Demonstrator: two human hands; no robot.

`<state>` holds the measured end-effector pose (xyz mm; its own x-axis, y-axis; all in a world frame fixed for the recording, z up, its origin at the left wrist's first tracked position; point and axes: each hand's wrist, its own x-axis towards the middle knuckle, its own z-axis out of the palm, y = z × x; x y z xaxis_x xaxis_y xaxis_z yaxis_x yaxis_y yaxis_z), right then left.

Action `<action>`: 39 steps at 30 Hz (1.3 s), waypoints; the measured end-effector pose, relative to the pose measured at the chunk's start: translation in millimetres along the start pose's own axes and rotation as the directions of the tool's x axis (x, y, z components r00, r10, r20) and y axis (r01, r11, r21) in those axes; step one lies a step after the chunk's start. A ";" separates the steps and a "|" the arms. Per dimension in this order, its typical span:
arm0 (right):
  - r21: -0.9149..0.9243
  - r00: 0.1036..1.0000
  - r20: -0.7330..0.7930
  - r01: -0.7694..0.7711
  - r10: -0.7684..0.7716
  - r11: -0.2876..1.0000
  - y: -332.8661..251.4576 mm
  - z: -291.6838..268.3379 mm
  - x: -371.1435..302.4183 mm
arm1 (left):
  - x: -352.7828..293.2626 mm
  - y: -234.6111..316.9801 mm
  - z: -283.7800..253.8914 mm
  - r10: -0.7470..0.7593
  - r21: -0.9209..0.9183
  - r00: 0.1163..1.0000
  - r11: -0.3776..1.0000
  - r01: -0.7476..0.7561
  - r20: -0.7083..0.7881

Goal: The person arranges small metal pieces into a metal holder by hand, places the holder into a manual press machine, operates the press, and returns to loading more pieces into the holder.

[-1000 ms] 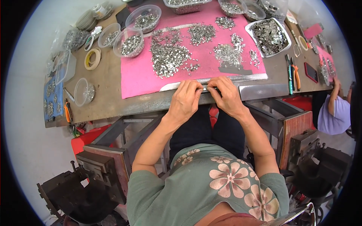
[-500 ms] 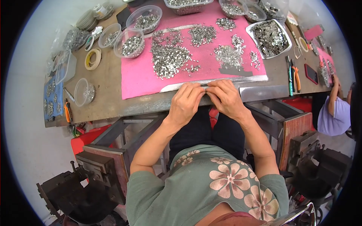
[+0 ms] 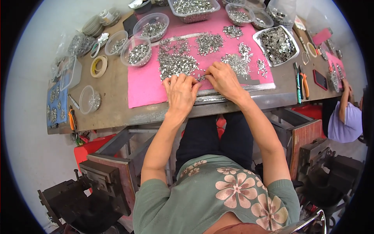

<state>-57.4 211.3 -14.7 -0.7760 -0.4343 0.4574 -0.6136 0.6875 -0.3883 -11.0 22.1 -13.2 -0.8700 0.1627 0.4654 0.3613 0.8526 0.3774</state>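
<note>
Small shiny metal pieces (image 3: 178, 65) lie in a large pile on a pink mat (image 3: 142, 91). My left hand (image 3: 180, 93) rests at the near edge of that pile, fingers bent and thumb close to the index finger. To its right, my right hand (image 3: 225, 81) reaches over the mat with thumb and fingers drawn together beside a few loose pieces (image 3: 200, 77). What either hand's fingertips hold is too small or hidden to make out. Thin bent metal bits (image 3: 237, 62) lie just beyond my right hand. A flat metal strip (image 3: 212, 98) runs along the table edge below both hands.
Clear tubs of metal pieces (image 3: 136, 52) stand at the back left, and a white tray (image 3: 297, 50) of flat pieces at the right. Pliers (image 3: 304, 84) and a phone (image 3: 320, 79) lie right of the mat; tape rolls (image 3: 99, 66) lie left. Another person (image 3: 344, 121) sits far right.
My hands, which met fingertip to fingertip at the table's front edge, have parted and moved forward onto the mat, left to the big pile and right beside the loose pieces.
</note>
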 end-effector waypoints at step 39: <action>0.243 0.992 0.037 -0.130 0.124 0.961 2.7 -44.2 -42.8 | -26.6 45.7 3.2 0.225 -0.359 0.974 0.909 -0.210 0.001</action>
<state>-19.4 257.5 0.0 -0.8511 -0.3667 0.3757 -0.5248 0.5755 -0.6272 27.6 58.3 -10.8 -0.7668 0.3512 0.5372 0.6315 0.5628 0.5334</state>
